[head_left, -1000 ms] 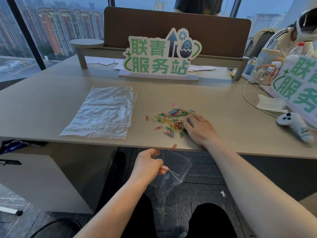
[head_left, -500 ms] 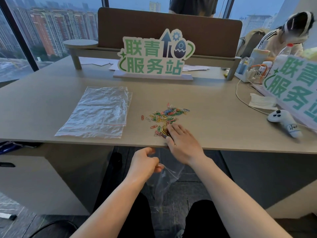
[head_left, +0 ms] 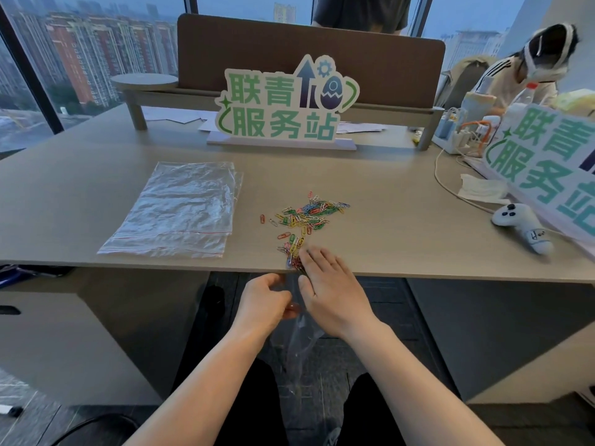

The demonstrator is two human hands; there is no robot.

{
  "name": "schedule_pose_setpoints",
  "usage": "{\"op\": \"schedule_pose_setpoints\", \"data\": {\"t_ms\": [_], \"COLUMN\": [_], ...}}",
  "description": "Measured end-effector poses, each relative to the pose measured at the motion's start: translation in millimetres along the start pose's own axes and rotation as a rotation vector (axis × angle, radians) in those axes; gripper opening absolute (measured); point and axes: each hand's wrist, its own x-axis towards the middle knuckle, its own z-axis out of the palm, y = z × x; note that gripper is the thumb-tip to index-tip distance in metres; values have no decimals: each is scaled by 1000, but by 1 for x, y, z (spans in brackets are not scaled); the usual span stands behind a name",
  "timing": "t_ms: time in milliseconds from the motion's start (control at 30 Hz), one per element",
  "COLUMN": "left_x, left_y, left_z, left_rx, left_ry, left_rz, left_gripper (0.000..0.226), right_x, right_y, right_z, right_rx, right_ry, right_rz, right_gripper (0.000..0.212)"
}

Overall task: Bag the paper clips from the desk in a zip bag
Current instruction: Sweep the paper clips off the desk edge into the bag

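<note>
Left hand (head_left: 262, 302) pinching one zip bag (head_left: 301, 341), right hand (head_left: 328, 288) flat on paper clips (head_left: 306, 217).

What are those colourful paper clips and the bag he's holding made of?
The paper clips look like wire with a glossy coloured coating, probably plastic over metal, judging by their thin bent loops. The zip bag in the left hand is thin clear plastic film: see-through, wrinkled, shiny.

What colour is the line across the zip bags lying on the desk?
Red: a thin red line crosses the clear zip bags near their front edge, seen in the head view.
</note>
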Motion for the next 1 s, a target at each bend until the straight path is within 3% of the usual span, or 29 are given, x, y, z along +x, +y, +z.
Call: {"op": "schedule_pose_setpoints", "data": {"t_ms": [400, 767, 833, 1000], "left_x": [-1, -1, 1, 0], "left_y": [-1, 1, 0, 1], "left_z": [-1, -3, -4, -7], "left_rx": [-69, -72, -55, -54], "left_ry": [-12, -1, 2, 12], "left_rz": [11, -21, -33, -52], "left_gripper": [39, 41, 52, 50], "right_x": [-24, -9, 10, 56], "right_y": [-13, -6, 1, 13], "right_z": [0, -12, -15, -19], "right_rx": [38, 291, 233, 111], "right_ry": [36, 243, 208, 28], "right_rz": [-22, -38, -9, 72], "right_gripper": [52, 45, 48, 55]}}
